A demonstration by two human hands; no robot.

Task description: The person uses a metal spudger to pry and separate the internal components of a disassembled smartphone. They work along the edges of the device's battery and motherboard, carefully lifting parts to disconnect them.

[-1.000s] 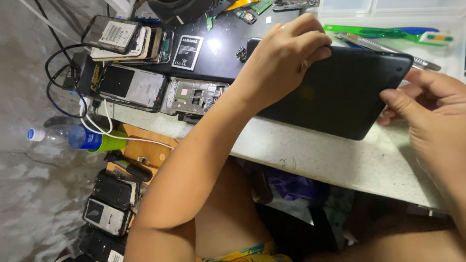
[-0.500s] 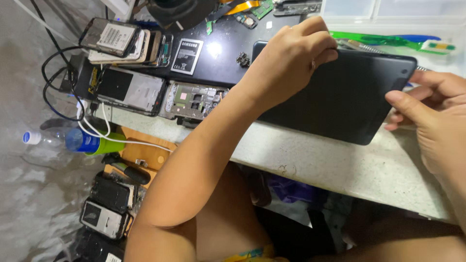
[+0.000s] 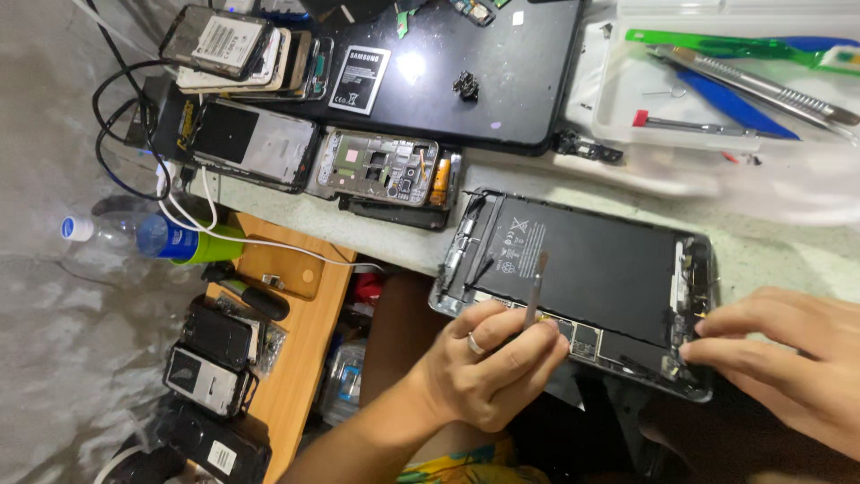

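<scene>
Workbench [image 3: 358, 224] bears opened tablet [image 3: 591, 269]; left-hand fingers [image 3: 515, 336] hold spudger [image 3: 534, 289] over it.

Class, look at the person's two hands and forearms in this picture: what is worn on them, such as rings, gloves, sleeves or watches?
The left hand is bare, with no glove, and wears a plain silver-coloured ring on one finger. Its forearm is bare too, with no sleeve or watch in view. The right hand is also ungloved and shows no ring; its wrist runs out of the picture, so any sleeve or watch there cannot be seen.
</scene>
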